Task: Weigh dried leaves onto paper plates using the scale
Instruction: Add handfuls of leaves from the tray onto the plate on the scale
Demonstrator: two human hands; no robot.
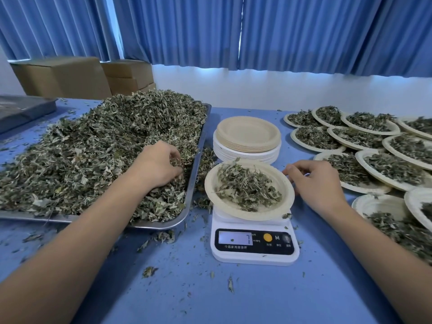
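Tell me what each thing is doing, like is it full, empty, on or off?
Tray, heaped with dried leaves.
Scale, on, display lit.
Plate on scale, partly filled.
Plate stack, empty.
Plates at right, filled, overlapping.
Left hand, grabbing dried leaves in the tray.
Right hand, fingertips at the weighed plate's rim.
Curtains, closed.
Boxes, closed.
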